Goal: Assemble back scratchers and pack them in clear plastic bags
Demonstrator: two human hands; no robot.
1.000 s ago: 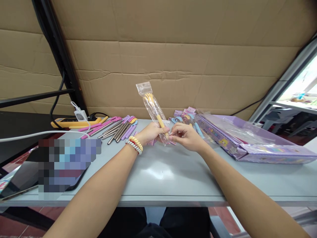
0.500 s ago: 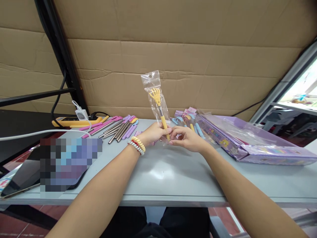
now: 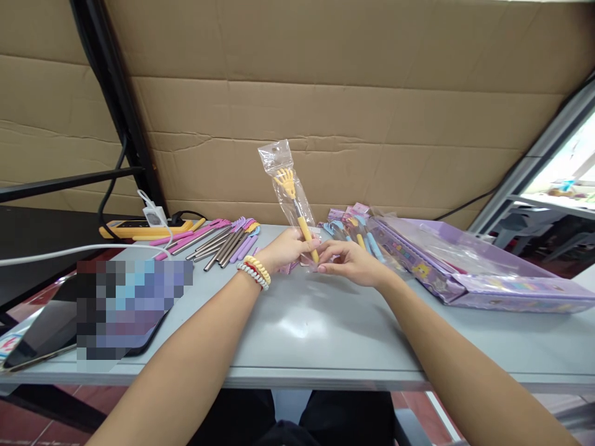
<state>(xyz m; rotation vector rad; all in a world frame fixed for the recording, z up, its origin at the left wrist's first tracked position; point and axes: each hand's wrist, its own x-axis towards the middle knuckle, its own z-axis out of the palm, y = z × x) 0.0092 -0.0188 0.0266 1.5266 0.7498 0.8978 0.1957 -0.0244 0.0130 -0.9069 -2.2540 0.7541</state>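
Note:
A yellow back scratcher [image 3: 305, 229] with a hand-shaped head stands tilted inside a clear plastic bag [image 3: 275, 156] over the middle of the table. My left hand [image 3: 289, 249] is closed on its handle through the bag. At the handle's lower end, my right hand [image 3: 343, 260] pinches the bag's bottom with thumb and fingers. Several unbagged scratchers with metal rods [image 3: 227, 244] lie to the left, in pink, purple, yellow and blue. Bagged scratchers [image 3: 360, 234] with pink cards lie just behind my right hand.
On the right, a purple box [image 3: 511, 291] holds clear plastic. A yellow power strip [image 3: 130, 228] with a white plug and cable lies at the back left, above a blurred device [image 3: 134, 310]. Cardboard [image 3: 348, 111] stands behind the grey table [image 3: 325, 334].
The bagged scratcher's top has tilted further left and sunk slightly. My left hand has shifted a little to the left; my right hand has barely moved.

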